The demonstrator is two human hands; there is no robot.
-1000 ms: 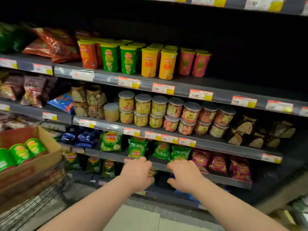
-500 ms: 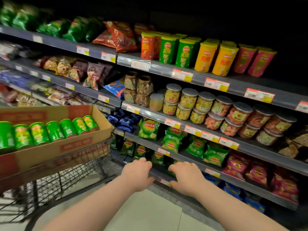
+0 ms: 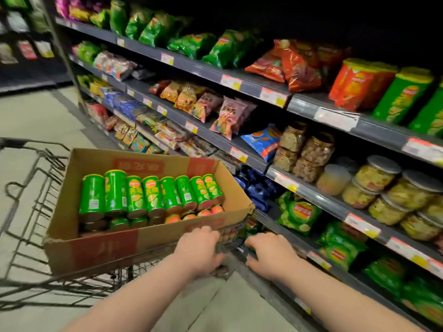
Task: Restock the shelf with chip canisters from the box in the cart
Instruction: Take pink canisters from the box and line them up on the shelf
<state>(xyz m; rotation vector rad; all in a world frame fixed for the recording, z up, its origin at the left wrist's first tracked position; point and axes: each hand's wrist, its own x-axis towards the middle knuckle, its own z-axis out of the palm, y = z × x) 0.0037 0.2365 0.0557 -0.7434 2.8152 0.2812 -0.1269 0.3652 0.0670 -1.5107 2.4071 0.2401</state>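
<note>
Many canisters [image 3: 153,195] lie in the box [image 3: 103,248] — just past the left hand's [image 3: 199,249] fingers [image 3: 206,232].

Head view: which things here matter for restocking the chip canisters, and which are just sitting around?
Job: green canisters, box, cart, shelf, left hand, right hand.
Just there: snack bags, jars, price tags.

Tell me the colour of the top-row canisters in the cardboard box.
Bright green canisters, with yellow chip graphics; this shows best in the head view.
</note>
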